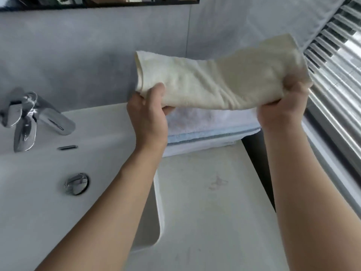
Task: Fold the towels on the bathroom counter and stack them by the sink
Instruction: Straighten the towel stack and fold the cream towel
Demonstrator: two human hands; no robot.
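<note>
1. While both hands hold it in the air, the cream towel (214, 79) hangs directly above the stack of folded towels (211, 126), so the coming move looks like a short drop straight down onto the stack.
2. The cream towel's long axis runs left to right, roughly in line with the long side of the stack below. Its right end sits a little higher and farther than its left.
3. The left hand (148, 112) grips the near-left corner, thumb on top and fingers curled underneath. The right hand (283, 106) grips the near-right end the same way, with cloth bunched over its fingers.
4. Both hands are on the near edge of the towel, so neither arm is clearly nearer the stack. The left hand hangs lower and overlaps the stack's left end in this view.
5. The stack lies at the far end of the counter (205, 202), against the grey wall (78, 55) and just right of the sink (58, 173). It shows a white layer over a pale blue one.
6. The faucet (29, 118) stands well to the left, apart from the towel's path. The drain plug (77, 183) lies nearer in the basin.
7. A ribbed radiator or blind (336, 55) runs along the right, close to the right hand. I judge this the only thing the towel's raised end might brush.
8. Nothing lies between the towel and the stack top.
</note>
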